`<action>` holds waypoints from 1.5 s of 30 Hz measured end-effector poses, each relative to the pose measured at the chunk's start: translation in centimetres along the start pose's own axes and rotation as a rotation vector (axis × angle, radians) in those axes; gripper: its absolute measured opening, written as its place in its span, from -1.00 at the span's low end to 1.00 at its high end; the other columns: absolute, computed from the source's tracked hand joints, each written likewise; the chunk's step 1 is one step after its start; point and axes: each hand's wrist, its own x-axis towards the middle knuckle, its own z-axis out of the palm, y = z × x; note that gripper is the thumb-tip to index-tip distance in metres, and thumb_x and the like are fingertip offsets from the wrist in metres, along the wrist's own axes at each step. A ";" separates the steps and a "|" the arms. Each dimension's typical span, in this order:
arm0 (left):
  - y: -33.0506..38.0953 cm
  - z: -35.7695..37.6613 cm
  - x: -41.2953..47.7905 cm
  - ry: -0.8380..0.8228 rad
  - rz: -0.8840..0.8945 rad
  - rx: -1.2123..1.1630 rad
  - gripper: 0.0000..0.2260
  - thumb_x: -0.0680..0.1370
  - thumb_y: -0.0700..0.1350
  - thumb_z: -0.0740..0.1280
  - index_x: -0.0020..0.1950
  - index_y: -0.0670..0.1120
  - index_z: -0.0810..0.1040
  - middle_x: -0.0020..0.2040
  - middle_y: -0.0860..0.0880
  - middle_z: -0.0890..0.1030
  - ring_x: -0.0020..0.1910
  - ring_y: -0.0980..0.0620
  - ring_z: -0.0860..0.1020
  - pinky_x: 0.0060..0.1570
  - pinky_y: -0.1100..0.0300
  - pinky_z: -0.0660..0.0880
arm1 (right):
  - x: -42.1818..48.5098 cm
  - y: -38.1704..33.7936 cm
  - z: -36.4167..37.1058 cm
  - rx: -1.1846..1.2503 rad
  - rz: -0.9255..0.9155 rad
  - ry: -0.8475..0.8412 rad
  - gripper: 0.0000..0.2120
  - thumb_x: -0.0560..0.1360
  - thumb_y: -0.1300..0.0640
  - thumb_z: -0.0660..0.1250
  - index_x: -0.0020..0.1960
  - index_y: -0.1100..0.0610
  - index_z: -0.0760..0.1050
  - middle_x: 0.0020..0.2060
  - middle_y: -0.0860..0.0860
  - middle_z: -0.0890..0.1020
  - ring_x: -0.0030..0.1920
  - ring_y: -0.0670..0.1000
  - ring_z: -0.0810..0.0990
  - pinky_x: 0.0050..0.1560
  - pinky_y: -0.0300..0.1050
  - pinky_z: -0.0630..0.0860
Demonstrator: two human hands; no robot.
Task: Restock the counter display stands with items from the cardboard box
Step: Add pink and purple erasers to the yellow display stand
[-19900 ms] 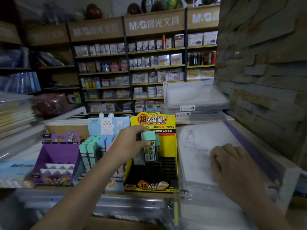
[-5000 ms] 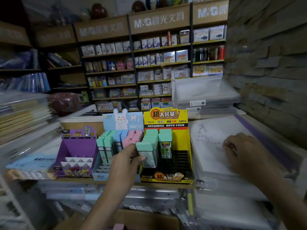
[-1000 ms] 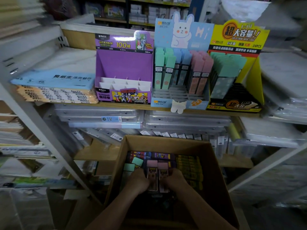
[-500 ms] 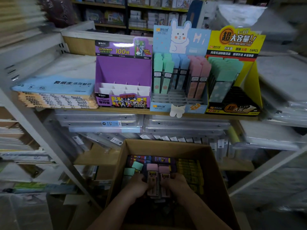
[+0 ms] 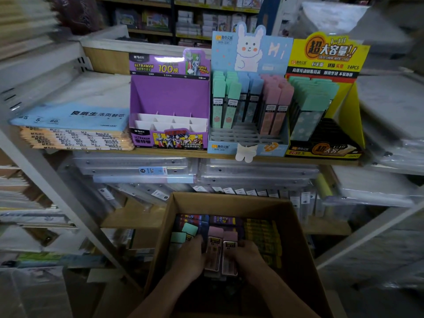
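Pink-capped lead cases point(image 5: 215, 247), two side by side, stand mid cardboard box point(image 5: 229, 204), gripped between left hand point(image 5: 191, 257) and right hand point(image 5: 249, 254); five seconds ago the left hand was up at the yellow display stand point(image 5: 351, 104).

Three display stands point(image 5: 169, 97), one cardboard box point(image 5: 229, 204)

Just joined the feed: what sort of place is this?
Most likely a stationery shop: cardboard display stands of lead cases, stacked loose-leaf paper packs, and stocked shelves behind.
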 end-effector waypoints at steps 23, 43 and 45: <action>-0.4 -0.9 0.5 -0.035 -0.142 -0.385 -0.87 0.50 -0.08 0.45 -0.22 0.07 0.55 -0.20 0.15 0.61 -0.23 0.29 0.54 -0.38 0.46 0.36 | -1.2 -1.6 0.1 0.228 0.032 -0.164 -0.80 0.49 0.48 0.33 0.09 0.39 0.59 -0.11 0.25 0.73 -0.14 0.21 0.72 -0.21 0.04 0.65; 7.2 -3.3 -3.3 -0.344 -0.057 -1.406 -0.66 0.48 -0.02 0.52 0.25 0.01 0.66 0.21 -0.22 0.67 0.17 -0.27 0.65 0.03 -0.10 0.62 | -8.2 -9.4 -6.5 -0.214 -0.523 -0.227 -0.73 0.54 0.22 0.39 0.17 -0.04 0.65 0.13 -0.03 0.66 0.16 -0.07 0.63 0.19 -0.08 0.58; 8.4 -3.7 -3.7 -0.282 -0.039 -1.410 -0.65 0.45 -0.03 0.53 0.22 -0.02 0.68 0.19 -0.22 0.68 0.13 -0.26 0.67 -0.02 -0.07 0.63 | -8.3 -10.2 -7.6 -0.278 -0.578 -0.206 -0.75 0.53 0.14 0.43 0.16 -0.11 0.65 0.16 -0.08 0.61 0.20 -0.13 0.57 0.24 -0.10 0.53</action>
